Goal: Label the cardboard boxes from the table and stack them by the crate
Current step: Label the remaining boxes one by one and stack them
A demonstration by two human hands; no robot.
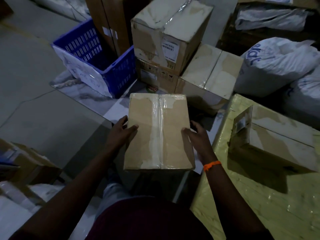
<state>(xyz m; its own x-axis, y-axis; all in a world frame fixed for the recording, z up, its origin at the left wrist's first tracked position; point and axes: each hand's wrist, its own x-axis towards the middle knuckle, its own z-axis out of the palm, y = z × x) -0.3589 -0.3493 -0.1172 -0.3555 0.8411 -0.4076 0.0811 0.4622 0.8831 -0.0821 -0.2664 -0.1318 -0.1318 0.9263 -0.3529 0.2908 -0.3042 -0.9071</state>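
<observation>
A brown rectangular cardboard box sealed with a strip of clear tape along its top (158, 132) is held in front of the person's body, above the pale tiled floor (34, 104) and just left of the table. The box is gripped at its two long sides near the middle. The left hand (122, 131) is pressed against the left side, with the thumb laid on the top face and the fingers wrapped down the side wall. The right hand (196, 135) is pressed against the right side in the same manner, thumb on top and fingers clamped on the edge. An orange thread band (212, 165) is worn on the right wrist.

Beyond the held box, a stack of worn brown cardboard boxes with torn tape (166, 42) is seen on the floor, with a lower taped cardboard box (207, 78) touching its right side. A blue perforated plastic crate (97, 56) stands just left of the stack. To the right, a table covered with a glossy pale yellow-green cloth (242, 205) carries another brown cardboard box with one raised flap (277, 144). White filled sacks with blue print (280, 66) lie behind the table.
</observation>
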